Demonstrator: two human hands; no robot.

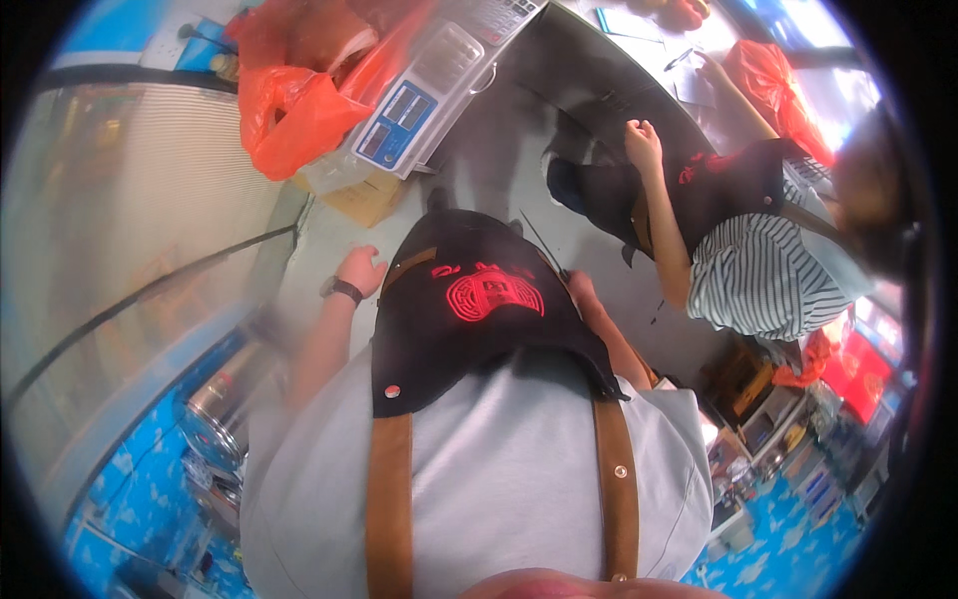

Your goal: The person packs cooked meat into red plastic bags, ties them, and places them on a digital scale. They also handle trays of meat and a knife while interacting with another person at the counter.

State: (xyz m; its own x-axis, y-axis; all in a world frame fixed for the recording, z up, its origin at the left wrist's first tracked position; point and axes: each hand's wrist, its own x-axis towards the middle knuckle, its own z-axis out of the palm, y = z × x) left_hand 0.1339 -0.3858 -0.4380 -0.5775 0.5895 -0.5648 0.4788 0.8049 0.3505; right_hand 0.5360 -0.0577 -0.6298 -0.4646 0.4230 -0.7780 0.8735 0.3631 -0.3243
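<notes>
My left hand (364,271) hangs beside my dark apron (479,329), with a dark-banded watch on the wrist. Its fingers are loosely bent and apart, and nothing shows in them. On the other side, my right hand (582,289) is partly covered by the apron's edge. It grips a long, thin knife-like tool (540,241), its narrow blade pointing forward and down over the grey floor; the handle is mostly hidden in the fingers. A digital weighing scale (397,123) stands on the counter ahead, next to a red plastic bag (299,112) with brownish meat-like pieces (329,37) in it.
A co-worker in a striped top (756,277) and dark apron stands close on my right, one hand on a white counter (718,120). Another red bag (775,82) lies there. A cardboard box (367,196) sits below the scale. A ribbed translucent panel (172,165) bounds the left.
</notes>
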